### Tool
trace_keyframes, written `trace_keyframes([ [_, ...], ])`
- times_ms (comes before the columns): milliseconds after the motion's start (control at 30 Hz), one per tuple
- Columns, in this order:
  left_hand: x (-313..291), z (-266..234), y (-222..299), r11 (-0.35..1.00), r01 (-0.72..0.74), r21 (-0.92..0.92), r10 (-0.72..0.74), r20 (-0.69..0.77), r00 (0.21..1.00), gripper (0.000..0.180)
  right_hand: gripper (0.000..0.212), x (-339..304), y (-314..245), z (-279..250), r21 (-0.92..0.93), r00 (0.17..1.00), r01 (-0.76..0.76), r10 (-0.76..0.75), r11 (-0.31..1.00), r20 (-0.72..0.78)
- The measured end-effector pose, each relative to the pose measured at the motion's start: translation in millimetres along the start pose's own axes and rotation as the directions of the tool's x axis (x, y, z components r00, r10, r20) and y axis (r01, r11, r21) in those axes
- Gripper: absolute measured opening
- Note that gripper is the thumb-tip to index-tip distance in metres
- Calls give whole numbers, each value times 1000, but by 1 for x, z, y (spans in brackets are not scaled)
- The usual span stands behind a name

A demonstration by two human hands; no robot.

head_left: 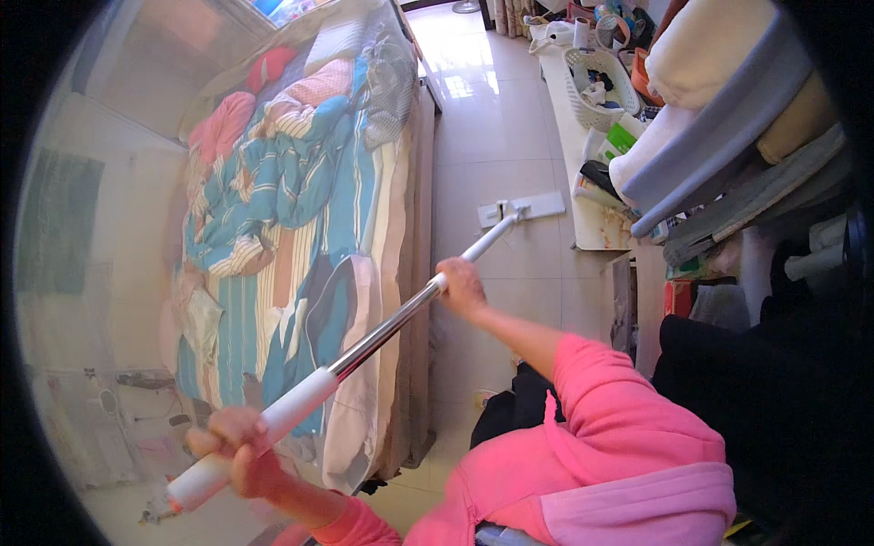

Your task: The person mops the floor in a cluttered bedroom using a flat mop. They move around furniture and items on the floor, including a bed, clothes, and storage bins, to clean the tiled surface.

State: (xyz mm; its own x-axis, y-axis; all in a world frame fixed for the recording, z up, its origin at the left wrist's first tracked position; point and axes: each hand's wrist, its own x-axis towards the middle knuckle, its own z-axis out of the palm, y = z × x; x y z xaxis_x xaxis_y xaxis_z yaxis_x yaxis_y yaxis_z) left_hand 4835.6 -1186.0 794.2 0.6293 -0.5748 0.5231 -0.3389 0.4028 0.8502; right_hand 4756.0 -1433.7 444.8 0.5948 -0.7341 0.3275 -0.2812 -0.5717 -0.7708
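Both of my hands grip a flat mop (393, 320) with a white and silver pole. My left hand (238, 448) is closed around the thick white handle near its upper end, at the lower left. Farther along, my right hand (462, 286) wraps the pole where the silver tube meets the thinner white section. The pole slants away to the upper right. Its white rectangular mop head (522, 209) lies flat on the pale tiled floor (496, 136), between the bed and the white table. Pink sleeves cover my upper arms.
Along the left stands a bed (401, 196) with a rumpled teal striped quilt (282, 173) and pink pillows. To the right, a white table (592, 218) holds a white basket (598, 91) and clutter. Towels (719, 118) hang nearby. Dark fabric (728, 391) fills the lower right.
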Motion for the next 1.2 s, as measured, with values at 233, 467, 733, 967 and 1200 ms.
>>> trace_keyframes([
  [233, -13, -74, 125, 909, -181, -375, 279, 226, 933, 38, 27, -98, -115, -10, 325, 906, 202, -302, 924, 295],
  [467, -44, -64, 130, 855, -44, -517, 330, 477, 814, 31, 20, -81, -105, -27, 244, 796, 469, -525, 849, 300],
  [733, -89, 7, -20, 984, 133, 118, -166, 349, 922, 24, 29, 1, 57, 6, -136, 998, 34, -26, 990, 65],
  [967, -107, -23, -28, 954, 162, 253, -227, 254, 940, 33, 30, 10, 50, 47, -107, 979, 46, -23, 993, 203],
  [1200, -104, -40, 112, 972, -203, -115, 204, -2, 979, 45, 29, -58, -89, 51, 345, 865, 130, -277, 930, 419],
])
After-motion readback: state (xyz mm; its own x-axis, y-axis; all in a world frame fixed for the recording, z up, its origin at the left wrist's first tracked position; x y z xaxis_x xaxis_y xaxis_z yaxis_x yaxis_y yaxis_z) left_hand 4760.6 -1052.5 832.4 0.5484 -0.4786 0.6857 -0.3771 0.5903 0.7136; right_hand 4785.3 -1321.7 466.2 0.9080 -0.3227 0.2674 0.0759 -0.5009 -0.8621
